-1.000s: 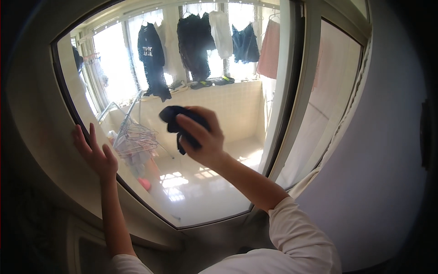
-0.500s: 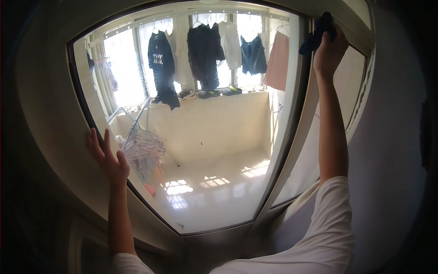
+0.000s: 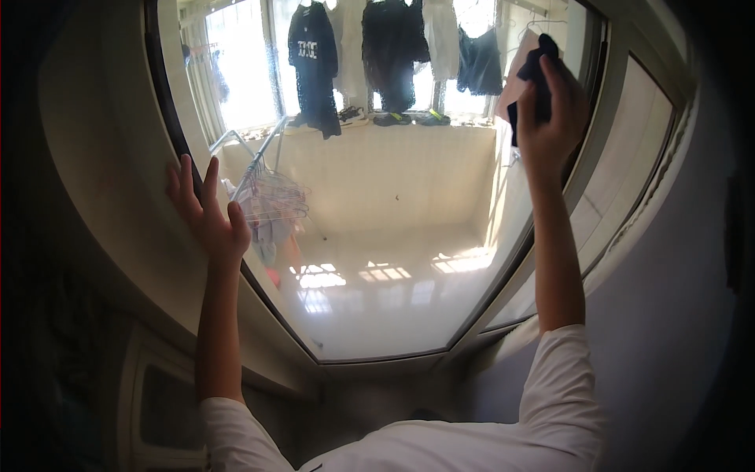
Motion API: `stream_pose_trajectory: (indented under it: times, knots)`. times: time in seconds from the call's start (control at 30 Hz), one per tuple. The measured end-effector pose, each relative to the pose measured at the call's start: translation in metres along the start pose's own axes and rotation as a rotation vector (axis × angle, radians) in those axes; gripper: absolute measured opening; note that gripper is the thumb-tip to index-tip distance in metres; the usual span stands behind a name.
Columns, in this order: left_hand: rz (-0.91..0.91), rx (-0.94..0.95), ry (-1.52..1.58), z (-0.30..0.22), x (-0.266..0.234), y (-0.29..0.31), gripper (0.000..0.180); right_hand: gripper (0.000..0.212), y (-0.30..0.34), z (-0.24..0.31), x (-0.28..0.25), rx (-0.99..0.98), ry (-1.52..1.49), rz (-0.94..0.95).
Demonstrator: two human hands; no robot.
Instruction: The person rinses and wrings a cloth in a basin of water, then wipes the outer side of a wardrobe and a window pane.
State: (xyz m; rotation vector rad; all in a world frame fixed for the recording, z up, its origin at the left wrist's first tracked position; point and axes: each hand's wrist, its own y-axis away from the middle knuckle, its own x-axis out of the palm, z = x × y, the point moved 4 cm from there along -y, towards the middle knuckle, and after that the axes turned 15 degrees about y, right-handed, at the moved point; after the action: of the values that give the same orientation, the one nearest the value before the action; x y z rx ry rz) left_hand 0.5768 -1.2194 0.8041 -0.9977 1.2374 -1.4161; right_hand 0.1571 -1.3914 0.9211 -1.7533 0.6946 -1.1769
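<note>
My right hand [image 3: 550,118] is raised high at the right side of a large glass pane [image 3: 393,236] and grips a dark blue cloth [image 3: 535,71], pressed against the glass near the frame's right upright [image 3: 586,157]. My left hand [image 3: 206,216] lies flat with fingers spread on the pane's left edge, next to the dark left frame [image 3: 169,141]. It holds nothing.
Behind the glass is a sunlit balcony with a tiled floor [image 3: 377,299], a drying rack with hangers [image 3: 263,197], and dark and white clothes hanging on a line [image 3: 389,47]. Shoes [image 3: 409,118] sit on the far sill. A pale wall [image 3: 653,315] rises at right.
My right hand with the cloth went from the pane's middle up to the top right, then slid slightly down along the right frame. The left hand stayed on the left edge.
</note>
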Motion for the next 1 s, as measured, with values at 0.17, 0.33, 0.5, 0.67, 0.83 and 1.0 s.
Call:
stream_pose_trajectory:
  times: [0.17,0.33,0.5,0.67,0.83,1.0]
  knots:
    - [0.02,-0.001,0.008,0.002,0.002,0.002,0.058,0.034,0.084,0.141,-0.053,-0.079,-0.17,0.227]
    - [0.006,0.033,0.059,0.002,0.004,0.0,0.056,0.03,0.152,0.228,-0.09,-0.203,-0.423,0.344]
    - [-0.01,0.057,0.037,0.005,0.0,0.003,0.057,0.036,0.162,0.273,-0.113,0.148,-1.117,0.789]
    - [-0.023,0.065,0.068,0.002,0.0,0.001,0.055,0.03,0.113,0.174,-0.096,1.389,-1.478,0.906]
    - [-0.031,0.07,0.102,0.005,0.001,0.003,0.053,0.034,0.093,0.009,-0.084,1.364,-1.143,0.406]
    - [-0.044,0.066,0.106,0.006,0.003,0.005,0.051,0.049,0.075,-0.096,-0.098,1.19,-0.889,0.256]
